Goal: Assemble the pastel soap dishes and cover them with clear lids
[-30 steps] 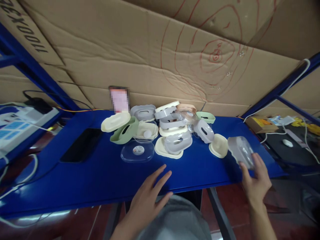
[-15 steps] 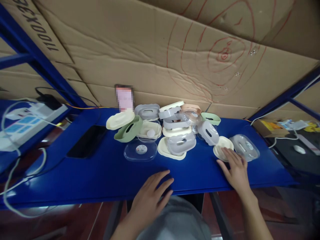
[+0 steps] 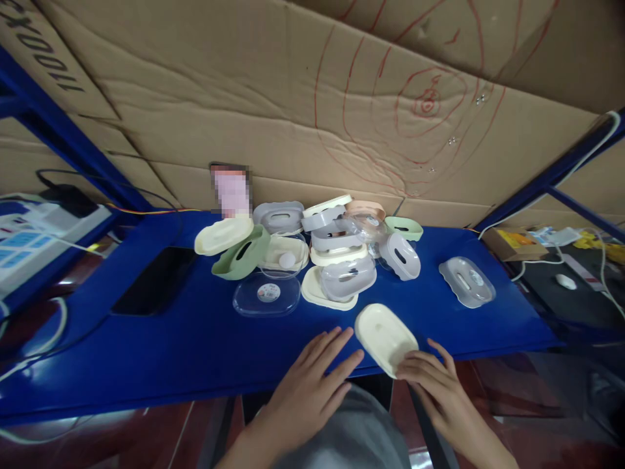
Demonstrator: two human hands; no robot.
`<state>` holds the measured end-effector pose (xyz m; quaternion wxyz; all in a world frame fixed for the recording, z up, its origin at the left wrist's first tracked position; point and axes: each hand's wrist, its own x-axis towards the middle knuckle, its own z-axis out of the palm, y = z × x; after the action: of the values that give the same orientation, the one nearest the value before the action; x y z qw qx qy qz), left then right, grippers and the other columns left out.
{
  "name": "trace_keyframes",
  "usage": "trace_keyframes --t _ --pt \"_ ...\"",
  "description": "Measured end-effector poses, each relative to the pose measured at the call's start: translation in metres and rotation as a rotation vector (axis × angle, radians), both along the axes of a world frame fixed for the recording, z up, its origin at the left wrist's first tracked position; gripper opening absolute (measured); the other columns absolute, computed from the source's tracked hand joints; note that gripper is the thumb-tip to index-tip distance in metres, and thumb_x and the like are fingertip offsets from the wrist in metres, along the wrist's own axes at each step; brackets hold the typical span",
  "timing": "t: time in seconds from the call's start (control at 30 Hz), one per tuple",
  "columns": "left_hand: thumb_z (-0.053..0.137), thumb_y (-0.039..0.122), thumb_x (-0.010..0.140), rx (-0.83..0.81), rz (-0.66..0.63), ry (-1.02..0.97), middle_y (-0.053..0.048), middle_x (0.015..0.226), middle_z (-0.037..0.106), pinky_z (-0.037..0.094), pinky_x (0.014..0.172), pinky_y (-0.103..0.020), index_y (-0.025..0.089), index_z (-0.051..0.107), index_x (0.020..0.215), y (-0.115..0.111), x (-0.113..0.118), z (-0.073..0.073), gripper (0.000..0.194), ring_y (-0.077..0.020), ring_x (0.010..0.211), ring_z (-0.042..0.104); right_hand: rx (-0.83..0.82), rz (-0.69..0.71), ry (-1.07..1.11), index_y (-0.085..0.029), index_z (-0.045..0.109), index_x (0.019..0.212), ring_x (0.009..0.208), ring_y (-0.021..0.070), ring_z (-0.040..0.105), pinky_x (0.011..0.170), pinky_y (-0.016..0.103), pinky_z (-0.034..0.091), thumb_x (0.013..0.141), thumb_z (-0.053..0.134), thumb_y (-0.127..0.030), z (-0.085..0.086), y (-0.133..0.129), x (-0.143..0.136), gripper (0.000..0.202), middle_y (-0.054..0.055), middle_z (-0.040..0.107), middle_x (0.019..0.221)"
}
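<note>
My right hand grips the near right end of a cream oval tray at the front edge of the blue table. My left hand is open, fingers spread, just left of that tray and holding nothing. Behind lies a pile of several soap-box parts: a grey piece on a cream one, a green piece, a clear lid with a round sticker and a grey slotted piece. Apart on the right sits a grey piece with a clear lid.
A black phone-like slab lies at the left of the blue table. A blurred-out upright device leans on the cardboard wall. White cables and a power strip are far left; a small carton is right.
My right hand has brought the cream tray from beside the lidded grey piece to the front edge, near my left hand. The camera view has shifted slightly.
</note>
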<state>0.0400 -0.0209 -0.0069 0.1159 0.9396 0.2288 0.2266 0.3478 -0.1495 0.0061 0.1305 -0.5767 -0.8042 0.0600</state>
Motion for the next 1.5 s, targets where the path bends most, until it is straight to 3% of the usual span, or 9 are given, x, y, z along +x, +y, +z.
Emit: trace_keyframes --t 0.17,0.3,0.4,0.5,0.77,0.97,1.2,1.33,1.5 --pt "0.052 0.015 0.107 0.075 -0.09 0.089 -0.008 0.162 0.054 0.045 0.124 -0.055 0.023 0.063 0.141 0.003 0.019 0.001 0.037 -0.0292 0.152 0.049 0.018 0.062 0.081 -0.034 0.062 0.145 0.139 0.0229 0.062 0.126 0.059 0.039 0.097 0.042 -0.001 0.005 0.043 0.0 0.061 0.004 0.072 0.14" --pt "0.052 0.022 0.11 0.082 -0.056 0.081 -0.004 0.157 0.06 0.047 0.121 -0.052 0.025 0.067 0.129 -0.001 0.008 -0.006 0.025 -0.0257 0.144 0.057 0.227 -0.214 0.009 -0.027 0.045 0.161 0.153 0.0322 0.046 0.123 0.063 0.037 0.109 0.049 -0.029 -0.002 0.108 0.027 0.052 0.013 0.054 0.161" --pt "0.056 0.022 0.108 0.112 -0.002 0.07 -0.005 0.158 0.059 0.048 0.119 -0.051 0.025 0.066 0.133 -0.005 -0.011 -0.011 0.027 -0.0263 0.145 0.057 0.269 -0.359 -0.026 -0.021 0.039 0.164 0.141 0.0379 0.056 0.116 0.063 0.044 0.108 0.052 -0.05 -0.008 0.145 0.043 0.064 0.02 0.06 0.151" --pt "0.058 0.021 0.107 0.101 0.027 0.067 -0.006 0.161 0.056 0.047 0.12 -0.052 0.024 0.064 0.137 -0.009 -0.024 -0.012 0.031 -0.0266 0.148 0.053 0.315 -0.415 0.03 -0.019 0.044 0.16 0.121 0.0347 0.066 0.105 0.055 0.053 0.106 0.053 -0.058 -0.008 0.157 0.05 0.066 0.019 0.068 0.132" --pt "0.059 0.022 0.106 0.007 0.055 -0.006 -0.005 0.152 0.064 0.048 0.118 -0.049 0.026 0.068 0.129 -0.005 -0.02 -0.003 0.025 -0.0253 0.142 0.058 0.513 -0.626 -0.078 -0.011 0.045 0.158 0.146 0.043 0.046 0.118 0.062 0.037 0.104 0.046 -0.071 0.008 0.169 0.11 0.081 0.029 0.048 0.158" --pt "0.059 0.021 0.105 0.006 0.054 0.011 -0.006 0.153 0.062 0.049 0.118 -0.051 0.026 0.068 0.131 -0.003 -0.021 -0.003 0.028 -0.026 0.142 0.058 0.44 -0.588 -0.086 -0.011 0.07 0.125 0.106 0.0364 0.07 0.104 0.064 0.043 0.106 0.035 -0.073 0.005 0.198 0.139 0.074 0.023 0.076 0.114" --pt "0.062 0.032 0.105 -0.064 0.19 -0.128 -0.011 0.166 0.047 0.055 0.114 -0.048 0.031 0.047 0.158 -0.007 -0.026 -0.015 0.055 -0.0294 0.144 0.055 0.527 -0.284 -0.003 -0.025 0.066 0.132 0.114 0.0285 0.07 0.114 0.053 0.041 0.108 0.057 -0.039 0.013 0.114 0.037 0.029 0.01 0.076 0.122" --pt "0.063 0.037 0.105 -0.135 0.262 -0.232 -0.014 0.171 0.034 0.057 0.113 -0.047 0.032 0.032 0.166 -0.009 -0.028 -0.023 0.067 -0.0306 0.149 0.051 0.283 0.077 -0.014 -0.031 0.062 0.145 0.121 0.0259 0.068 0.126 0.055 0.028 0.103 0.063 -0.025 0.005 0.057 -0.044 0.042 0.005 0.075 0.129" --pt "0.068 0.03 0.103 -0.089 0.205 -0.192 -0.01 0.168 0.044 0.057 0.114 -0.048 0.031 0.054 0.152 -0.005 -0.026 -0.022 0.051 -0.0318 0.147 0.053 0.146 0.214 -0.011 -0.028 0.056 0.153 0.145 0.0275 0.054 0.128 0.057 0.03 0.106 0.053 -0.02 0.003 0.053 -0.077 0.048 0.007 0.068 0.145"
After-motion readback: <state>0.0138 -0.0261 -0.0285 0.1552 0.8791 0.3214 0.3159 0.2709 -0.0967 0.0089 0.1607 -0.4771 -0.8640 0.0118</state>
